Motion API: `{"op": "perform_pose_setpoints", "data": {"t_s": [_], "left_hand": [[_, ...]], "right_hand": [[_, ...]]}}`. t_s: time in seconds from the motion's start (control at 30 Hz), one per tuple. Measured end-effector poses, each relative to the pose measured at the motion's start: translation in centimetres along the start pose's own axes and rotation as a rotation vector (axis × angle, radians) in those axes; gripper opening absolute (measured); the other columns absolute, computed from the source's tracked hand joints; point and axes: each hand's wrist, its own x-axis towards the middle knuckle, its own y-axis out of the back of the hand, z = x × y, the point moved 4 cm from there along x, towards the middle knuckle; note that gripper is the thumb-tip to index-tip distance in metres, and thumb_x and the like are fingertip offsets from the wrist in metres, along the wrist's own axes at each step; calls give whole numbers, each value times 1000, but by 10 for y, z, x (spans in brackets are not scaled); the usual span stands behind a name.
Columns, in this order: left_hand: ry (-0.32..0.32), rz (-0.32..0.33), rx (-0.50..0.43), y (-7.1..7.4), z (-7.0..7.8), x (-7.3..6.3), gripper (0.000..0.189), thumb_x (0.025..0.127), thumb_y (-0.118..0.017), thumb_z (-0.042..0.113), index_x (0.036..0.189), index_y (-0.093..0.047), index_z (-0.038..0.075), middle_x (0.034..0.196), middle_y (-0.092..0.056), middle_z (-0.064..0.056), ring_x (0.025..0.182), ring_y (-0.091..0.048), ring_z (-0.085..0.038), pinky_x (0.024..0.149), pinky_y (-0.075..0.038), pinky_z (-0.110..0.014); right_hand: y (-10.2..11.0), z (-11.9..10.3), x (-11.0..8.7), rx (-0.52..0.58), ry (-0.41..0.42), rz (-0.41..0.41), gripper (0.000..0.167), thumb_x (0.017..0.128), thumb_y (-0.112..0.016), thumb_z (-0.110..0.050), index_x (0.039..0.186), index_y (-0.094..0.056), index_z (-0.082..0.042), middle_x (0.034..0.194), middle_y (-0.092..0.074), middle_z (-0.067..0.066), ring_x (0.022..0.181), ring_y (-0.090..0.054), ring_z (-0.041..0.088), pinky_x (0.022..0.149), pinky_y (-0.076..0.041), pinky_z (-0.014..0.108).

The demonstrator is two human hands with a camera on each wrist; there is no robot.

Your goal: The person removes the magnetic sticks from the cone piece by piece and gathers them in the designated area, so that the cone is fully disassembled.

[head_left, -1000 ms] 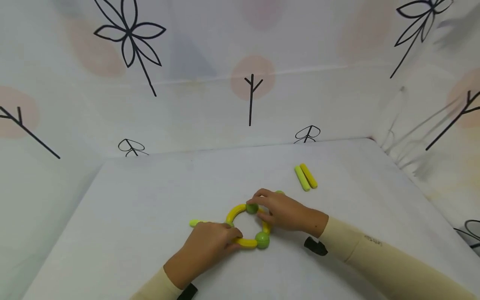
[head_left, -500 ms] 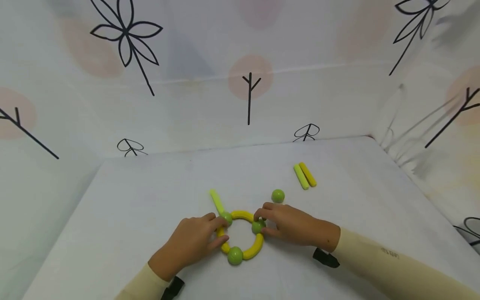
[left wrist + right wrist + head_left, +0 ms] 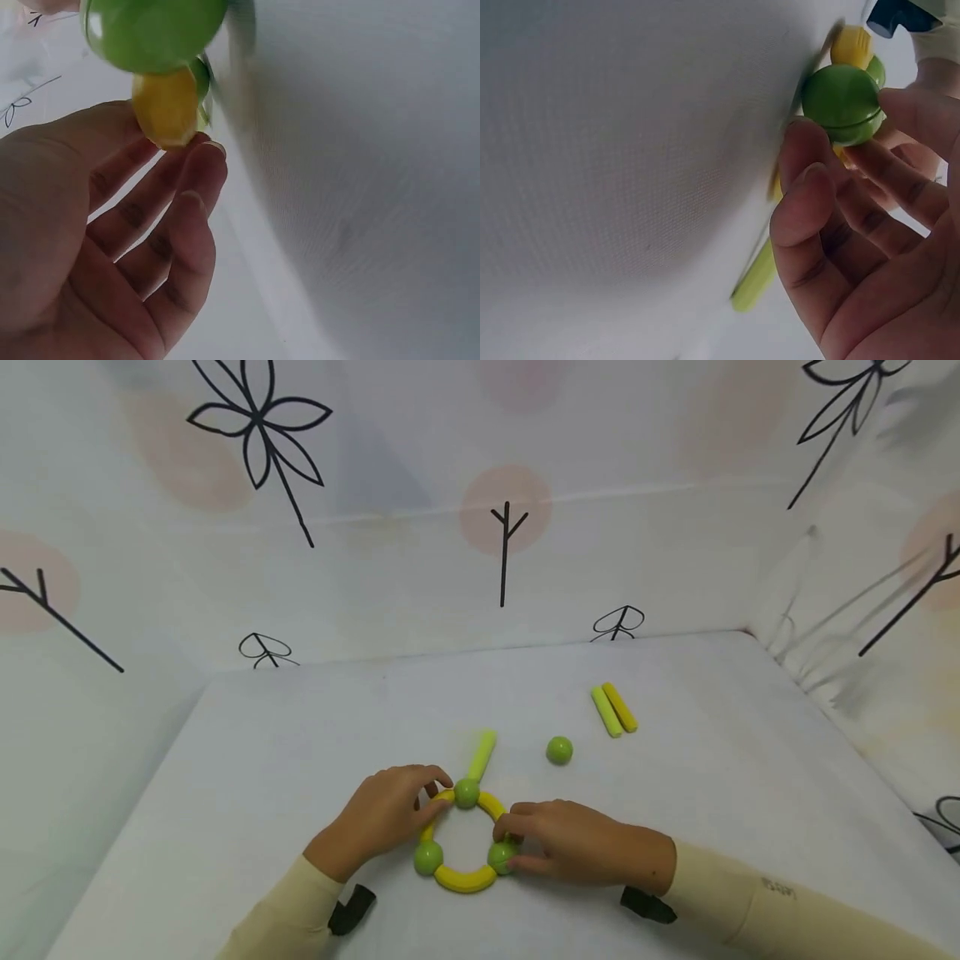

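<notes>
A ring of three yellow curved rods (image 3: 466, 882) joined by three green balls (image 3: 467, 793) lies on the white table. From its top ball a light green stick (image 3: 482, 755) points away to the back. On the ring's left side, my left hand (image 3: 378, 814) pinches a yellow curved rod (image 3: 165, 111) between thumb and fingertips, just beyond a green ball (image 3: 154, 30). My right hand (image 3: 581, 843) holds the ring's right-hand green ball (image 3: 844, 105), thumb on one side and fingers on the other, partly covering it.
A loose green ball (image 3: 559, 751) sits behind the right hand. Farther back right, a light green stick (image 3: 606, 712) and a yellow stick (image 3: 620, 707) lie side by side. A patterned white cloth wall (image 3: 405, 577) borders the table's back.
The ring has turned clockwise, its light green stick swinging from the left to the back. Both hands have shifted their hold; the right has come nearer, uncovering the loose ball.
</notes>
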Motion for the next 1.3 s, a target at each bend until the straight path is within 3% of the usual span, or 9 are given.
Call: {"op": "perform_pose_setpoints", "data": {"t_s": [0.27,0.4,0.6,0.8,1.0,1.3], "left_hand": [[33,-40,-36,-5,-6,6,17,93,-72,26,110,-73,22,92,-74,8,72,-57,-4,64,-46,-24],[44,-41,-46,-6,-6,7,18,95,-70,30,111,-73,22,91,-73,9,72,-57,-4,65,-46,-24],[78,-48,-73,-7,-3,13,25,96,-67,39,112,-72,20,94,-73,7,77,-61,-6,68,-50,-29],[102,-59,-78,-8,2,19,33,91,-71,44,111,-72,18,93,-72,3,79,-62,-10,68,-51,-30],[116,-48,-49,-13,4,23,36,89,-73,46,109,-74,16,90,-71,4,75,-59,-9,65,-50,-29],[81,-17,-43,-14,8,24,33,88,-75,42,103,-77,13,87,-70,5,71,-54,-7,63,-47,-26]], "right_hand": [[-1,-2,6,-15,16,-17,20,96,-68,-29,116,-65,-25,106,-63,-16,90,-58,-7,81,-52,22],[5,2,11,-14,2,1,18,97,-67,-30,113,-67,-23,103,-65,-15,83,-56,-5,75,-50,20],[24,17,33,-96,-124,158,15,96,-68,-26,109,-69,-19,93,-65,-8,71,-55,4,64,-48,20],[35,28,58,-160,-162,266,25,94,-70,-20,118,-67,-15,111,-61,3,73,-57,10,69,-53,24],[32,33,69,-116,-102,248,34,94,-69,-13,128,-67,-13,129,-57,6,66,-52,6,72,-50,23],[27,44,69,-28,-76,207,31,92,-69,-8,123,-70,-10,120,-60,5,74,-52,7,71,-48,19]]}}
